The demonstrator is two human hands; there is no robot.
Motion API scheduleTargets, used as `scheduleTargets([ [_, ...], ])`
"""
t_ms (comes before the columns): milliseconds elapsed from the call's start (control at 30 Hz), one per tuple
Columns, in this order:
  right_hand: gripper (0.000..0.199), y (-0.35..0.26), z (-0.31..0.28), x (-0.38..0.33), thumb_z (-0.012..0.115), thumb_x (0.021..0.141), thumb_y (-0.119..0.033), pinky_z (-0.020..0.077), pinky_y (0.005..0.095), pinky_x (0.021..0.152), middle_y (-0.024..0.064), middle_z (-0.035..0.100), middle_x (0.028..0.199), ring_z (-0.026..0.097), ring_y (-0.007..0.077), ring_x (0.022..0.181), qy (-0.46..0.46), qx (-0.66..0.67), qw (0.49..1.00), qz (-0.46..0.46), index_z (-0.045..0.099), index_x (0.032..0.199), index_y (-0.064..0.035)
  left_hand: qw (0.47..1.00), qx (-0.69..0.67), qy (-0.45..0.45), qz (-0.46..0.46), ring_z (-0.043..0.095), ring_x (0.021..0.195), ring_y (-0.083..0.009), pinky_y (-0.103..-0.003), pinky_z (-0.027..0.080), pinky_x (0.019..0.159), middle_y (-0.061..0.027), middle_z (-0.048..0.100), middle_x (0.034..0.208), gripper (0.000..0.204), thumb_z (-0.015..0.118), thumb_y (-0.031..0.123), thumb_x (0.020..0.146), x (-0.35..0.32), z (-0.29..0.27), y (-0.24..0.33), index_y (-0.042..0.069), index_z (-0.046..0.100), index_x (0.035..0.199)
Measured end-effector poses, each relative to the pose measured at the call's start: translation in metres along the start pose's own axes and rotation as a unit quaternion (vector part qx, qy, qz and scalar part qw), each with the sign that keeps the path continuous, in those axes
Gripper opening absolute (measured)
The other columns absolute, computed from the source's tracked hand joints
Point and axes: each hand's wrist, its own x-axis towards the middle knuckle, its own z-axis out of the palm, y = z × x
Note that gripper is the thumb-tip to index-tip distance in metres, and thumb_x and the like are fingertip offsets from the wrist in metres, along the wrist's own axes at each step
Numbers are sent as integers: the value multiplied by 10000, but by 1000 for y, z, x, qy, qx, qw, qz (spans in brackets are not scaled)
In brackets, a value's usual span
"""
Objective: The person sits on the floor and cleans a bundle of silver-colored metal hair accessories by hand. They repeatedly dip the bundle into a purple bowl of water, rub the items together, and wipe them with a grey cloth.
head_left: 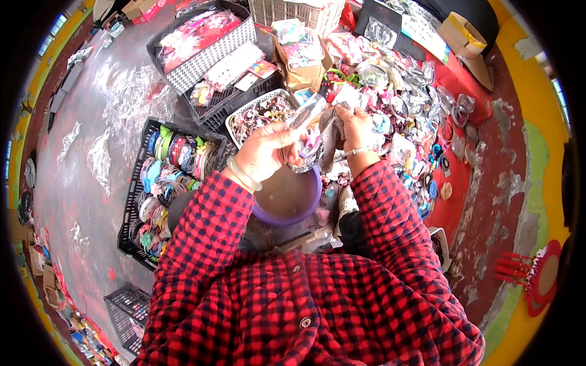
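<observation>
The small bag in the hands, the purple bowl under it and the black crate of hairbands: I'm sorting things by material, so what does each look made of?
Small bag: thin clear plastic film, glossy; it crinkles and glints, held by left hand and right hand.
Purple bowl: likely moulded plastic, smooth rim, dull inside.
Black crate: rigid plastic lattice, matte.

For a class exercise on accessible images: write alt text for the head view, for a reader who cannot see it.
Seen from above, a person in a red checked jacket holds a clear plastic packet in the left hand and right hand above a purple bowl. Black crates of hair bands and heaps of bagged accessories surround them.
</observation>
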Motion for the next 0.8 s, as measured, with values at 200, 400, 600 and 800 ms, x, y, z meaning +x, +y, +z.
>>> scheduleTargets([
  [200,74,-6,-8,12,624,784,-71,383,241,457,10,560,678,484,91,514,48,50,998,-12,581,828,-30,999,4,32,-10,568,555,-150,-324,492,608,-64,579,638,203,485,127,889,0,-2,2,-48,556,964],
  [400,120,-19,-47,43,630,776,-77,457,278,625,50,616,799,566,140,681,106,151,982,-38,609,871,-6,997,17,57,47,559,579,-139,-321,513,658,-47,559,644,190,497,132,888,-1,-9,9,-37,547,960],
  [600,178,-22,-46,39,567,844,-166,487,314,696,68,629,894,601,178,786,29,176,984,-1,617,940,-24,990,-11,64,128,550,577,-140,-279,476,619,-55,555,626,199,490,123,889,-3,-14,12,-57,542,956],
  [800,326,-43,-21,5,528,886,-275,500,338,718,96,606,944,594,203,819,-158,215,962,58,526,1100,-29,982,-26,52,177,540,564,-154,-300,470,616,-69,563,625,169,482,107,886,-4,-15,11,-32,564,935],
])
